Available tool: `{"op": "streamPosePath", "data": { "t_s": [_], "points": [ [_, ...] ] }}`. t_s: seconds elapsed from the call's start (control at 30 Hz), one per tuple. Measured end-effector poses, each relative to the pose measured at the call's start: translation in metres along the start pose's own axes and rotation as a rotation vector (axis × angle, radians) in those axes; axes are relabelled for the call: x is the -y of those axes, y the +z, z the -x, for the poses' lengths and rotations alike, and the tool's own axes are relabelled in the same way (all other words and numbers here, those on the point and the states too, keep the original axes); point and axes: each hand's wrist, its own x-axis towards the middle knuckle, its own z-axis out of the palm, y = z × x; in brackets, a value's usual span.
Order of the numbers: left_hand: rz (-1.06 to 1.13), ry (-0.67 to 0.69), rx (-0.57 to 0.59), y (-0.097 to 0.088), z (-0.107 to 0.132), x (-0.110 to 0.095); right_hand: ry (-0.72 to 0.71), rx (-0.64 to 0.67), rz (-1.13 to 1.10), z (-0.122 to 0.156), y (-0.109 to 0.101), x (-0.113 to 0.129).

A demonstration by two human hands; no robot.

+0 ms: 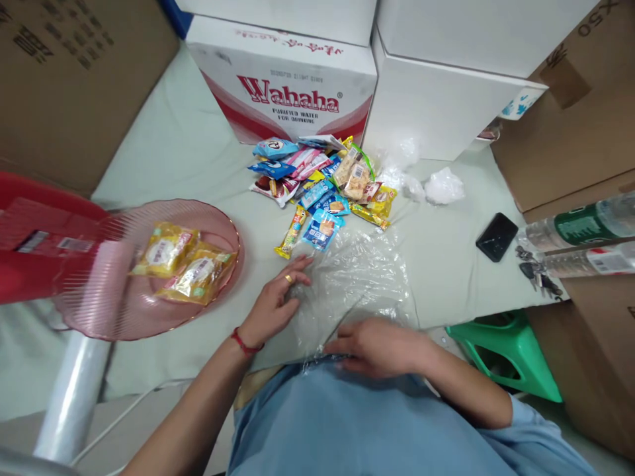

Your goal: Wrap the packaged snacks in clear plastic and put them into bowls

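A clear plastic bag [360, 271] lies flat on the cloth-covered table in front of me. At its left edge is my left hand [272, 301], palm down, fingers loosely curved and the thumb apart from them. My right hand [381, 344] rests over the bag's near edge by my body, its fingers stretched to the left, apart and slightly blurred. Just beyond the bag is a heap of small wrapped snacks [317, 188]. A blue snack packet [323, 230] and a yellow snack bar [292, 231] lie nearest my left hand.
On the left, a pink ribbed plate [231, 231] bears two yellow packets [191, 274], beside a plastic film roll [74, 390]. A Wahaba-style red-and-white carton [297, 92] stands behind. Crumpled plastic [444, 186], a phone [497, 237], keys [538, 274] and bottles [585, 225] are right, above a green stool [510, 357].
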Motion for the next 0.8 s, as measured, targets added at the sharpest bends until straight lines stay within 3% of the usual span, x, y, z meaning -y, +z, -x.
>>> {"op": "streamPosePath", "data": {
  "t_s": [0.1,0.2,0.33,0.43,0.53,0.6,0.67,0.7,0.8],
  "points": [
    [-0.015,-0.016,-0.034,0.000,-0.002,0.003,0.073,-0.239,-0.055,0.001,-0.010,-0.006],
    [-0.093,0.025,-0.138,0.002,-0.001,-0.002,0.177,-0.398,0.159,-0.011,-0.003,-0.013],
    [-0.367,0.031,-0.323,0.011,0.002,-0.033,0.096,-0.331,0.318,-0.040,0.026,-0.016],
    [-0.479,0.022,-0.292,0.020,0.001,-0.053,0.062,-0.263,0.347,-0.059,0.045,-0.015],
    [-0.522,-0.005,-0.211,0.025,-0.001,-0.049,0.011,-0.259,0.284,-0.061,0.047,-0.013],
    [-0.564,-0.043,-0.181,0.026,0.001,-0.033,-0.033,-0.288,0.109,-0.051,0.035,-0.015],
    [-0.603,-0.064,-0.155,0.026,0.007,-0.016,0.017,-0.421,-0.118,-0.035,0.013,-0.026],
    [-0.617,-0.067,-0.143,0.026,0.011,-0.009,0.092,-0.543,-0.212,-0.027,-0.002,-0.037],
    [-0.631,-0.060,-0.129,0.029,0.021,0.002,0.504,-1.051,-0.278,-0.011,-0.051,-0.087]
  ]
}}
